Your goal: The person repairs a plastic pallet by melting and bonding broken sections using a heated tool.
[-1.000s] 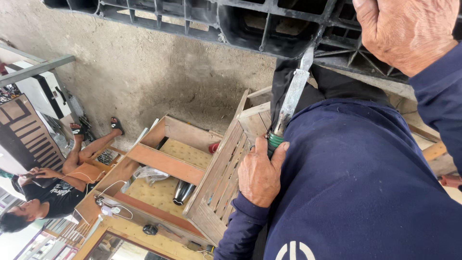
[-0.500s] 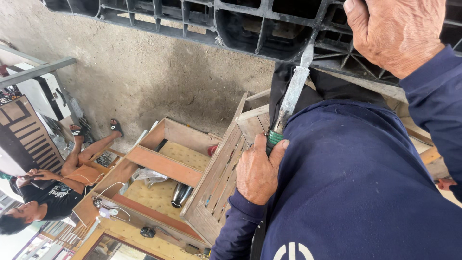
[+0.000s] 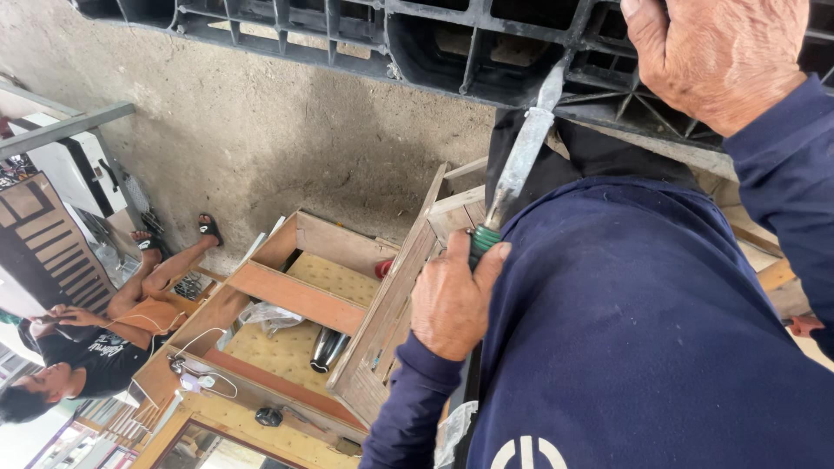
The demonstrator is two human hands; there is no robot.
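The left hand [image 3: 452,304] is clenched around the green-handled knife [image 3: 519,165], blade slanting up to the black plastic pallet [image 3: 452,43]. The right hand [image 3: 712,56] clutches the pallet's rim, just right of the tip.

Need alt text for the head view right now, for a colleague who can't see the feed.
The left hand grips a green-handled flat-bladed tool, blade tip at a black plastic grid panel that the right hand rests on. Behind lie open wooden crates on a concrete floor, where another person sits.
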